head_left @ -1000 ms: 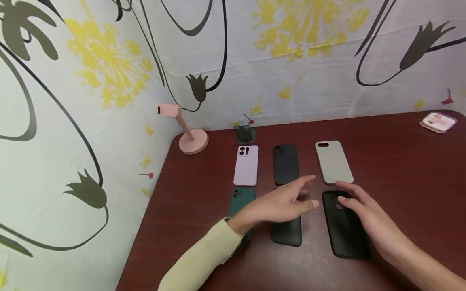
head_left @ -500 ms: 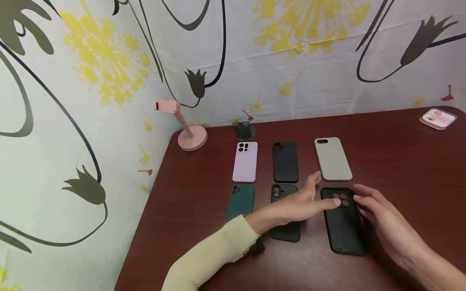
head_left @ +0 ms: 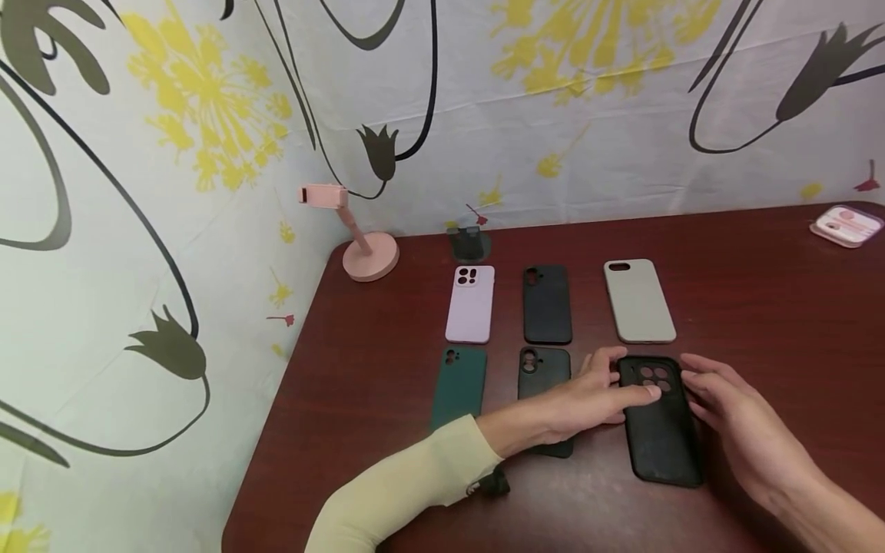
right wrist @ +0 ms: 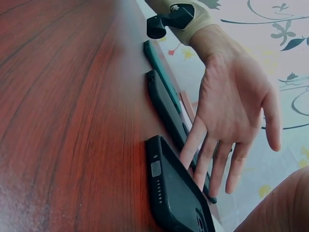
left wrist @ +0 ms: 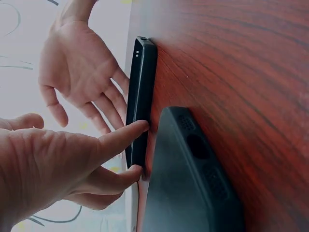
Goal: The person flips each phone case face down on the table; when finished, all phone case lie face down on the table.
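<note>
The black phone case (head_left: pixel 660 421) lies flat at the right of the near row on the table (head_left: pixel 774 322). The left hand (head_left: pixel 588 395) touches its left edge with straight fingers; the right hand (head_left: pixel 736 418), fingers relaxed, touches its right edge.

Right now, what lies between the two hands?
In the head view, only the black phone case lies between them: left hand touches its left edge, right hand lies along its right edge.
</note>
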### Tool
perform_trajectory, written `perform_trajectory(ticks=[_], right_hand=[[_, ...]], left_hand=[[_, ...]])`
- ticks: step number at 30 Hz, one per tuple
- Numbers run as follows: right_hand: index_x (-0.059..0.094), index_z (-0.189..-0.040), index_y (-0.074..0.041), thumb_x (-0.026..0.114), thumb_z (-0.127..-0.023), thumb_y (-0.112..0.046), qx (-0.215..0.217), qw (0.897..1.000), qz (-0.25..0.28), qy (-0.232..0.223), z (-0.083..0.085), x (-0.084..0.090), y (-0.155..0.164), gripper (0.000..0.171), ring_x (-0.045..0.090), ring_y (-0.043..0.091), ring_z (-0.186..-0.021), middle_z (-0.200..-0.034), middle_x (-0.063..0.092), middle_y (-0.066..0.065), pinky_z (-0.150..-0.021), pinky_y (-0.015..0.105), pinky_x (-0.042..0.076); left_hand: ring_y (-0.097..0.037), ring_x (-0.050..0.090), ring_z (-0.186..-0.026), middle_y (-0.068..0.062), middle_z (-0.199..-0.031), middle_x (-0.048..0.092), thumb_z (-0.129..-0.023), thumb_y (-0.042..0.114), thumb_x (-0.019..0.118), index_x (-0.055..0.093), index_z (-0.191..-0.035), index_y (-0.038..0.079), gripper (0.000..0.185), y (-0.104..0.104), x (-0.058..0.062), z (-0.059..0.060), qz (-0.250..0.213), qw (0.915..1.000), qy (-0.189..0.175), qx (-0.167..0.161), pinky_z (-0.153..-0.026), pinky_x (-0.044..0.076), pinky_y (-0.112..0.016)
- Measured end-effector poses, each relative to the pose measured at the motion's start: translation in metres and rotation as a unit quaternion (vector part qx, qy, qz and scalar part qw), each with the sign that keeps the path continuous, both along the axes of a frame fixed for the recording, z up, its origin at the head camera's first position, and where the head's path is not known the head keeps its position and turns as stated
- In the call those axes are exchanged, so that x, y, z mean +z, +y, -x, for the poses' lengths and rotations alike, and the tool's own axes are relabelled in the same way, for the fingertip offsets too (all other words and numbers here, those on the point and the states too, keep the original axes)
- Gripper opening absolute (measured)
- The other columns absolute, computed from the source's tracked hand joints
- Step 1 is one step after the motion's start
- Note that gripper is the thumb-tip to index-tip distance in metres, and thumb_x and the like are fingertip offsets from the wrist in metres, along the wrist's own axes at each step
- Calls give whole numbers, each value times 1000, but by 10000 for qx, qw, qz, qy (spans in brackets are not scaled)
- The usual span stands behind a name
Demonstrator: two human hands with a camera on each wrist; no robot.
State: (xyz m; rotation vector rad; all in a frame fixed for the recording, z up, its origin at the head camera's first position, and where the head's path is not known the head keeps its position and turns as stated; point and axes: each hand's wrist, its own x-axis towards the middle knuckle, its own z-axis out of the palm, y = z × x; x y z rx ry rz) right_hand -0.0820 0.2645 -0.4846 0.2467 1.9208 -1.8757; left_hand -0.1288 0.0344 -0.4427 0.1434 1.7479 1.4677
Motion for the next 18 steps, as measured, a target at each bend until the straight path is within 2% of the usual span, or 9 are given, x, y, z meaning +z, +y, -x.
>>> perform_trajectory(ticks=[2, 4, 6, 8, 10, 13, 15, 18], right_hand=[[8, -170, -21, 30, -116, -49, -36, 9999, 122, 5, 0, -1, 1, 65, 8, 9, -162, -165, 20, -11, -108, 12, 30], [12, -168, -26, 30, -116, -49, -80, 9997, 236, -23, 1, 0, 2, 60, 6, 9, -162, -157, 26, -21, -112, 15, 28], [20, -163, -33, 32, -116, -48, -154, 9994, 306, -8, 1, 0, 2, 51, 15, 2, -157, -146, 30, -29, -112, 18, 27], [25, -157, -39, 32, -116, -47, -226, 9989, 402, -24, 1, 2, 1, 43, 17, 0, -155, -142, 31, -32, -118, 27, 22], [30, -152, -42, 34, -116, -46, -299, 9985, 455, -7, 1, 3, 1, 36, 21, 1, -153, -140, 33, -31, -114, 27, 25], [35, -148, -41, 35, -117, -41, -412, 9971, 631, 59, 1, 5, 1, 31, 32, -2, -145, -139, 34, -28, -105, 21, 32], [38, -146, -38, 36, -117, -37, -490, 9958, 747, 182, 0, 5, 0, 29, 40, -8, -131, -139, 35, -26, -92, 15, 36], [42, -145, -35, 36, -117, -31, -582, 9924, 1016, 379, -2, 6, -3, 29, 44, -11, -123, -140, 36, -25, -91, 15, 37]], left_hand=[[-9, 39, -153, 7, -166, 26, -105, 32, 66, 27, -162, 35, 69, 0, -1, 0, -38, 10000, -28, -12, -100, 58, -29], [-9, 37, -154, 9, -168, 23, -105, 32, 66, 25, -163, 37, 71, 1, -2, 1, -73, 10000, -14, -41, -100, 58, -28], [-9, 35, -156, 11, -169, 20, -106, 32, 65, 22, -165, 37, 73, 1, -2, 2, -113, 9999, 7, -84, -101, 57, -28], [-10, 34, -156, 11, -170, 19, -106, 32, 65, 20, -166, 37, 75, 1, -2, 2, -147, 9998, 33, -87, -102, 57, -27], [-10, 33, -157, 10, -170, 19, -106, 32, 65, 20, -166, 36, 75, 1, -2, 3, -158, 9998, 58, -79, -102, 57, -28], [-10, 34, -157, 8, -170, 23, -105, 32, 66, 21, -165, 37, 75, 1, -3, 4, -126, 9998, 103, -83, -102, 56, -25], [-9, 34, -157, 7, -170, 26, -105, 33, 66, 22, -165, 37, 75, 1, -3, 4, -90, 9998, 132, -106, -102, 56, -24], [-7, 33, -156, 8, -170, 28, -105, 37, 65, 23, -165, 38, 73, 1, -2, 5, 37, 9994, 293, -195, -107, 52, -25]])
